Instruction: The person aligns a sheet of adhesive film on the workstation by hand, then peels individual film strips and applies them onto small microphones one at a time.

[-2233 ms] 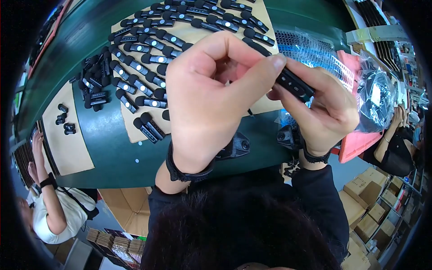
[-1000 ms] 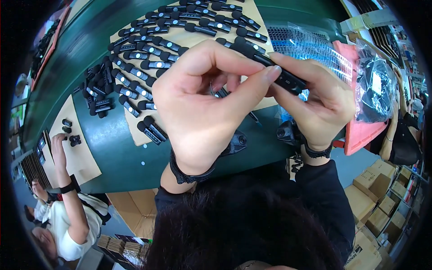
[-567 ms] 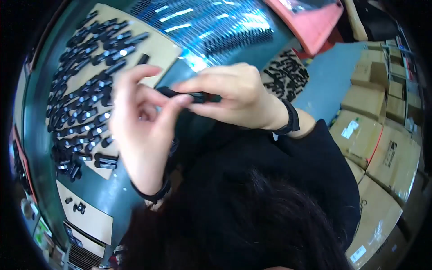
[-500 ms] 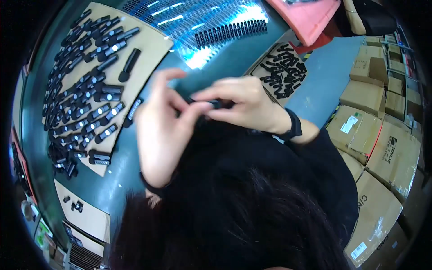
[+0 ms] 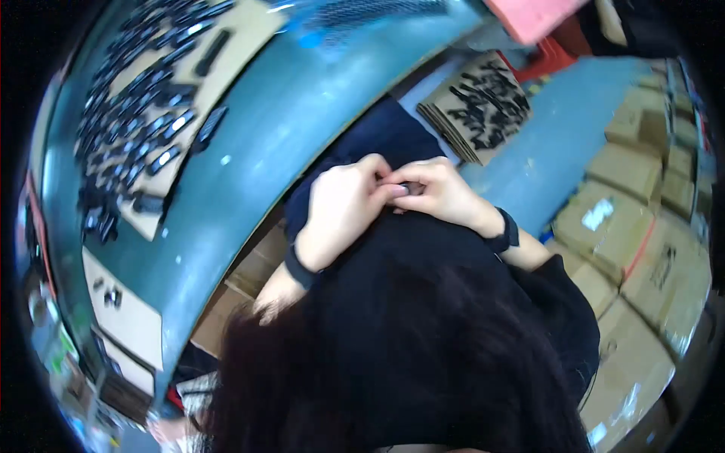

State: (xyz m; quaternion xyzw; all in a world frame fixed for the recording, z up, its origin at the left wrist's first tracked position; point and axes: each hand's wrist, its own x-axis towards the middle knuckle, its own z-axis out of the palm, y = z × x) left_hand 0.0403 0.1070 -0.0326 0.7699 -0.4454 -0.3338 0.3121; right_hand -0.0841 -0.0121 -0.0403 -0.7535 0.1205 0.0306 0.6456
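My left hand (image 5: 340,200) and my right hand (image 5: 442,195) meet in front of my dark clothes, just off the table's near edge. Their fingertips pinch together around a small black part (image 5: 406,186), mostly covered by the fingers, so its kind cannot be made out. Both hands are closed. To their left, many short black cylindrical pieces (image 5: 140,106) lie in rows on a cardboard sheet (image 5: 255,30). One longer black piece (image 5: 214,51) lies apart on that sheet, and another black piece (image 5: 210,128) rests by its edge.
The green tabletop (image 5: 279,106) curves along the left, with blue plastic packing (image 5: 332,34) at its far side. Right of it stands a stack of cardboard (image 5: 445,124) bearing black parts. A pink container (image 5: 532,16) and stacked cartons (image 5: 623,174) are at the right.
Both hands have moved down and right, from over the table to close before my body. My left fingers, spread before, have drawn in. The view has shifted and blurred somewhat.
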